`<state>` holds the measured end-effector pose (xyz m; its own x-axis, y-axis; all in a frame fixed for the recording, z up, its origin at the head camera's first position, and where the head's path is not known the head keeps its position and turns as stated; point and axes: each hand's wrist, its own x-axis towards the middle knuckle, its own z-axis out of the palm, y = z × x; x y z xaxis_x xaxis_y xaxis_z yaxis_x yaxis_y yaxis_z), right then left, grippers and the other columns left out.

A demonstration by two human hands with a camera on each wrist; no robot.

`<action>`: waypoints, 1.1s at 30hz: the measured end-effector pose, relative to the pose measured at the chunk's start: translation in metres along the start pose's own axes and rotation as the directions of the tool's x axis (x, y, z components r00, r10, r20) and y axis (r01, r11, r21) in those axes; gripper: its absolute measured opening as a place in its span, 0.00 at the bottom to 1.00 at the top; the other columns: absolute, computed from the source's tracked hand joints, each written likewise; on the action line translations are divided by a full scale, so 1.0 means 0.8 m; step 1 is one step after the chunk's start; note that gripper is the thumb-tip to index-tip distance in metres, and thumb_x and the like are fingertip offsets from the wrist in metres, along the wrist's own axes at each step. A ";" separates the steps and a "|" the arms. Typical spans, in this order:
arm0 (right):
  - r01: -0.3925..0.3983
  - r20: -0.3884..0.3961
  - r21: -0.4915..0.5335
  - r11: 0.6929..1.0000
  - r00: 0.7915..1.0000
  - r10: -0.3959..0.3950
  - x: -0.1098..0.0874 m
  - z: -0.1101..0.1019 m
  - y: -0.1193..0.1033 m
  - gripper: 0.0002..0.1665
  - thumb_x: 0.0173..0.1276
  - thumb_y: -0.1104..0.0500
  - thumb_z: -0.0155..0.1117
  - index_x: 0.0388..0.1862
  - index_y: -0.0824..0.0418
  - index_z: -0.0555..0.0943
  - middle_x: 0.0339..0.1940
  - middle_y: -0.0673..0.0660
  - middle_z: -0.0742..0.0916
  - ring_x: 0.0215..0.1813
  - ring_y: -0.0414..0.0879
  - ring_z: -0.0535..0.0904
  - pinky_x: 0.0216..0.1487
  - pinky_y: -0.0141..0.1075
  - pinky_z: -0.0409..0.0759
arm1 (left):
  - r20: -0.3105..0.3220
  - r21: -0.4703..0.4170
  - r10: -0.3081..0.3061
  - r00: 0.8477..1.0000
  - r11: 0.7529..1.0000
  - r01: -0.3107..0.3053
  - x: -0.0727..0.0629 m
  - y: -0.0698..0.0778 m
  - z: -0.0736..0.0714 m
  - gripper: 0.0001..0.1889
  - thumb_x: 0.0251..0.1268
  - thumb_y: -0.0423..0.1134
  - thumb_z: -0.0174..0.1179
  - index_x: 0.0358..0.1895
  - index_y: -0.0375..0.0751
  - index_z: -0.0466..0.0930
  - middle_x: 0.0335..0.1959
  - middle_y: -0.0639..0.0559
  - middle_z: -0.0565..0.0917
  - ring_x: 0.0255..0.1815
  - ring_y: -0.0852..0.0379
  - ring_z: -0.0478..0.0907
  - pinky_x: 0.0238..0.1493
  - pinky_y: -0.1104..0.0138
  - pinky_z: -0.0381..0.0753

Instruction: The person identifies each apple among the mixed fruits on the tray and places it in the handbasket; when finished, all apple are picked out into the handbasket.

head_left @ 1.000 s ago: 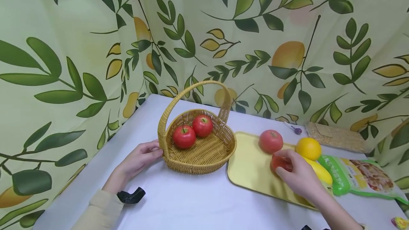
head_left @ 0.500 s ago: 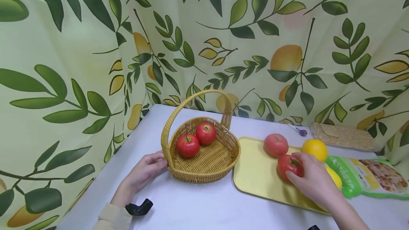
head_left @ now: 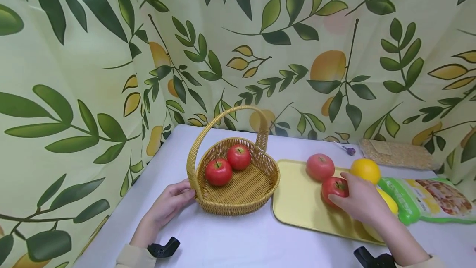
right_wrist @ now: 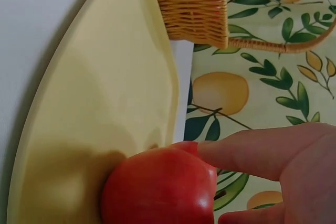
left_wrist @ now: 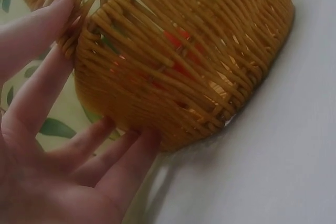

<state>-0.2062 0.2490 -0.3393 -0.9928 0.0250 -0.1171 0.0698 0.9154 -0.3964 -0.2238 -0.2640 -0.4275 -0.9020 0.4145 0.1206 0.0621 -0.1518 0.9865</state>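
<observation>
My left hand holds the left side of the woven basket at the foot of its arched handle. In the left wrist view, the thumb lies by the rim and fingertips touch the outer wall. Inside the basket sit two red apples side by side. My right hand grips a third red apple low over the yellow tray, thumb at its front. The right wrist view shows that apple close to the tray. A pinkish-red round fruit sits just behind it.
An orange and a yellow fruit, partly hidden by my right hand, sit at the tray's right. Beyond lie a green food bag, a flat tan package and a small purple item. A patterned cloth hangs behind.
The head view has shifted, moving the scene lower in frame. My right hand stays on the apple, whose stem end now shows after being hidden a second ago. My left hand stays on the basket.
</observation>
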 end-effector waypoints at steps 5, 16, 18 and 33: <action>0.025 -0.031 -0.059 0.998 0.999 -0.027 0.000 0.004 0.002 0.54 0.59 0.41 0.77 0.67 0.80 0.66 0.48 0.75 0.81 0.43 0.64 0.75 0.38 0.53 0.83 | -0.016 0.025 -0.037 0.999 0.999 0.037 -0.003 -0.001 0.006 0.09 0.74 0.30 0.57 0.48 0.42 0.86 0.79 0.29 0.53 0.73 0.61 0.61 0.66 0.64 0.73; 0.040 -0.076 -0.043 0.998 0.996 -0.044 -0.010 0.018 -0.013 0.47 0.59 0.45 0.79 0.66 0.74 0.71 0.57 0.79 0.72 0.49 0.67 0.75 0.46 0.61 0.82 | 0.040 0.089 -0.003 0.999 0.996 0.000 0.005 0.007 0.000 0.12 0.74 0.31 0.57 0.54 0.26 0.78 0.56 0.40 0.81 0.58 0.55 0.76 0.61 0.65 0.77; 0.033 -0.078 -0.026 0.999 0.996 -0.035 -0.012 0.020 -0.013 0.47 0.59 0.45 0.79 0.66 0.72 0.72 0.58 0.78 0.71 0.50 0.68 0.75 0.47 0.62 0.82 | 0.050 0.084 -0.015 0.999 0.996 0.010 0.006 0.007 -0.001 0.16 0.74 0.32 0.57 0.57 0.21 0.75 0.60 0.36 0.79 0.60 0.54 0.76 0.63 0.65 0.76; 0.003 0.008 0.227 0.974 1.000 -0.005 -0.022 0.035 -0.007 0.58 0.60 0.36 0.76 0.74 0.69 0.62 0.63 0.74 0.77 0.58 0.68 0.75 0.54 0.64 0.79 | 0.074 0.018 -0.038 0.997 0.999 0.036 0.006 0.012 0.004 0.10 0.74 0.31 0.57 0.54 0.35 0.82 0.57 0.44 0.80 0.58 0.58 0.78 0.63 0.66 0.76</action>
<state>-0.1867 0.2320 -0.3609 -0.9923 0.0173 -0.1224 0.0871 0.8002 -0.5933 -0.2262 -0.2608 -0.4169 -0.8697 0.4851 0.0914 0.0370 -0.1206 0.9920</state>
